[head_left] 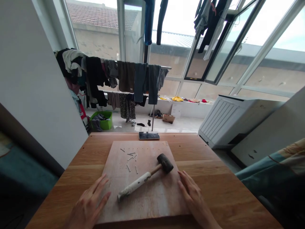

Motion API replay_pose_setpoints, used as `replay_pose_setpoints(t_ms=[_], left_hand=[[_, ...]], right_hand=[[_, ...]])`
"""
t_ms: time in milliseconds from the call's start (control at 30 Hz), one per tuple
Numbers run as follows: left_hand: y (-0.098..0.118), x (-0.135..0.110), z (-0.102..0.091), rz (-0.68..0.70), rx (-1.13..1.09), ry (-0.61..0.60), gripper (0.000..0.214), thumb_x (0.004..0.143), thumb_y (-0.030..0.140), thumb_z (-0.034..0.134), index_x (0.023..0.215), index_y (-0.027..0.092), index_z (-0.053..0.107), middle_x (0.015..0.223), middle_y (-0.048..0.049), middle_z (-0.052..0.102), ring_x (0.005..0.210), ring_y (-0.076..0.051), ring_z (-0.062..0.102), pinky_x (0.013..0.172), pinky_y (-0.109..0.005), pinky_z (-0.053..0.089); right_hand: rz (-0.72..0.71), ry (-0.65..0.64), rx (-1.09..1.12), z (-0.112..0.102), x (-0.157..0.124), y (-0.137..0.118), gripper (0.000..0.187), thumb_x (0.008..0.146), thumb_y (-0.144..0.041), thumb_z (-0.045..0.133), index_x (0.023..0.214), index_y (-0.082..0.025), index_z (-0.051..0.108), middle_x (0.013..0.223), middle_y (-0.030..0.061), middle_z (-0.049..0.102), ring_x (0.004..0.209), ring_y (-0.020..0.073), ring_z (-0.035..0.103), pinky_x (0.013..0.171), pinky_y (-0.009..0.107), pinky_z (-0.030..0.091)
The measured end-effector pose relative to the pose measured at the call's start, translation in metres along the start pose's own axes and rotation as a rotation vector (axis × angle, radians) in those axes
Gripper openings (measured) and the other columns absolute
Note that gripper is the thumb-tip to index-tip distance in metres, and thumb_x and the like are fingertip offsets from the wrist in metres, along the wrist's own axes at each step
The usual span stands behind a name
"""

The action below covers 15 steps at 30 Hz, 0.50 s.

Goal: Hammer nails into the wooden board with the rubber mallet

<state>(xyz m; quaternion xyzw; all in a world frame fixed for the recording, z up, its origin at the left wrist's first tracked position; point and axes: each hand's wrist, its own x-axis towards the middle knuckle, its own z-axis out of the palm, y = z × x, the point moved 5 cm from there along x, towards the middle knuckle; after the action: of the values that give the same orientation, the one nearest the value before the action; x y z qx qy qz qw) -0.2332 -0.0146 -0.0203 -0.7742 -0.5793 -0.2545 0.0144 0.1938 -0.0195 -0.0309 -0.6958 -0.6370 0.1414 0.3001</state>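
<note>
Where windows (95,35) stretch from eleven to two o'clock, well beyond the board (152,208): white frames, one dark-edged pane swung open at one o'clock, clothes (212,28) hanging in front of it.
Table (209,184): wood-grained top, under the board and reaching out past it on both sides.
White unit (216,117): ribbed side, standing past the table at two o'clock.
Rack (166,67): draped with laundry (126,76), between eleven and twelve o'clock, near the windows.
Basin (108,122): green, on the floor at eleven o'clock, dark cloth (97,122) in it.
Board: pale, lying on the table straight ahead, between the two hands.
Mallet (145,177): lying on the board, black head (165,163) towards two o'clock, white-covered grip towards eight, untouched.
Left hand (88,202): at eight o'clock, on the board's edge; fingers close together, thumb apart, clamped on nothing that shows.
Right hand (194,194): at four o'clock, fingertips at the opposite edge; fingers nearly together, thumb slightly apart, the grip relaxed.
Phone (149,136): dark face up on the table at twelve o'clock, just beyond the board.
Nails (128,168): several, loose on the board towards eleven o'clock, some crossing.
Dots (142,148): small, dark, in a row along the board's twelve o'clock edge.
</note>
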Motion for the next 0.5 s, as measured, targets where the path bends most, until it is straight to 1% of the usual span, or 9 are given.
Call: replay_pose_setpoints(t_ms=[100, 167, 233, 300, 367, 400, 433, 500], left_hand=[[-0.048, -0.004, -0.015, -0.153, 0.05, 0.017, 0.04, 0.094, 0.047, 0.044, 0.123, 0.026, 0.061, 0.143, -0.0071, 0.057, 0.115, -0.026, 0.067, 0.094, -0.038, 0.058], [-0.078, -0.004, -0.027, -0.22, 0.073, 0.031, 0.039, 0.093, 0.048, 0.044, 0.117, 0.025, 0.064, 0.145, -0.0079, 0.053, 0.119, -0.027, 0.063, 0.095, -0.04, 0.057], [-0.104, -0.002, -0.039, -0.258, 0.073, 0.033, 0.041, 0.092, 0.049, 0.043, 0.116, 0.024, 0.065, 0.145, -0.009, 0.052, 0.12, -0.028, 0.062, 0.096, -0.041, 0.056], [-0.128, -0.001, -0.049, -0.313, 0.064, 0.022, 0.045, 0.093, 0.051, 0.041, 0.118, 0.023, 0.065, 0.143, -0.0103, 0.053, 0.118, -0.028, 0.063, 0.098, -0.042, 0.055], [-0.145, 0.0, -0.058, -0.377, 0.058, 0.012, 0.048, 0.094, 0.054, 0.037, 0.117, 0.022, 0.065, 0.14, -0.0105, 0.055, 0.118, -0.028, 0.063, 0.102, -0.043, 0.052], [-0.149, 0.001, -0.062, -0.396, 0.056, 0.007, 0.05, 0.094, 0.055, 0.036, 0.116, 0.022, 0.066, 0.138, -0.0104, 0.055, 0.12, -0.028, 0.062, 0.104, -0.043, 0.051], [-0.15, 0.002, -0.064, -0.408, 0.057, 0.002, 0.051, 0.094, 0.056, 0.036, 0.115, 0.022, 0.066, 0.137, -0.0103, 0.056, 0.12, -0.028, 0.062, 0.104, -0.042, 0.05], [-0.145, 0.005, -0.067, -0.416, 0.071, -0.017, 0.052, 0.093, 0.058, 0.037, 0.119, 0.022, 0.064, 0.137, -0.0103, 0.055, 0.116, -0.028, 0.064, 0.099, -0.041, 0.053]], right_hand=[[-0.133, -0.091, -0.037, 0.032, 0.0, -0.05, 0.051, 0.099, -0.046, 0.043, 0.14, -0.02, 0.057, 0.15, 0.0077, 0.05, 0.145, 0.0279, 0.036, 0.119, 0.049, 0.032], [-0.223, -0.172, -0.053, 0.049, 0.002, -0.079, 0.05, 0.1, -0.044, 0.043, 0.143, -0.021, 0.053, 0.151, 0.0075, 0.049, 0.146, 0.0285, 0.032, 0.12, 0.052, 0.029], [-0.295, -0.236, -0.06, 0.061, 0.005, -0.102, 0.052, 0.101, -0.043, 0.043, 0.147, -0.02, 0.049, 0.152, 0.0078, 0.047, 0.147, 0.0284, 0.03, 0.121, 0.053, 0.028], [-0.364, -0.274, -0.056, 0.069, 0.006, -0.119, 0.052, 0.101, -0.041, 0.044, 0.148, -0.019, 0.046, 0.153, 0.0083, 0.044, 0.147, 0.0275, 0.031, 0.121, 0.051, 0.029], [-0.432, -0.286, -0.05, 0.074, 0.005, -0.132, 0.051, 0.101, -0.038, 0.045, 0.148, -0.019, 0.046, 0.154, 0.0083, 0.043, 0.146, 0.0264, 0.033, 0.12, 0.048, 0.032], [-0.46, -0.282, -0.05, 0.075, 0.004, -0.138, 0.05, 0.101, -0.037, 0.046, 0.147, -0.019, 0.047, 0.153, 0.0082, 0.045, 0.145, 0.0262, 0.035, 0.12, 0.047, 0.033], [-0.48, -0.272, -0.051, 0.076, 0.002, -0.142, 0.048, 0.101, -0.036, 0.047, 0.146, -0.019, 0.05, 0.152, 0.0084, 0.047, 0.144, 0.0262, 0.037, 0.119, 0.047, 0.034], [-0.493, -0.237, -0.059, 0.076, 0.001, -0.146, 0.046, 0.1, -0.033, 0.049, 0.143, -0.019, 0.053, 0.149, 0.0094, 0.051, 0.142, 0.0265, 0.04, 0.118, 0.046, 0.036]])
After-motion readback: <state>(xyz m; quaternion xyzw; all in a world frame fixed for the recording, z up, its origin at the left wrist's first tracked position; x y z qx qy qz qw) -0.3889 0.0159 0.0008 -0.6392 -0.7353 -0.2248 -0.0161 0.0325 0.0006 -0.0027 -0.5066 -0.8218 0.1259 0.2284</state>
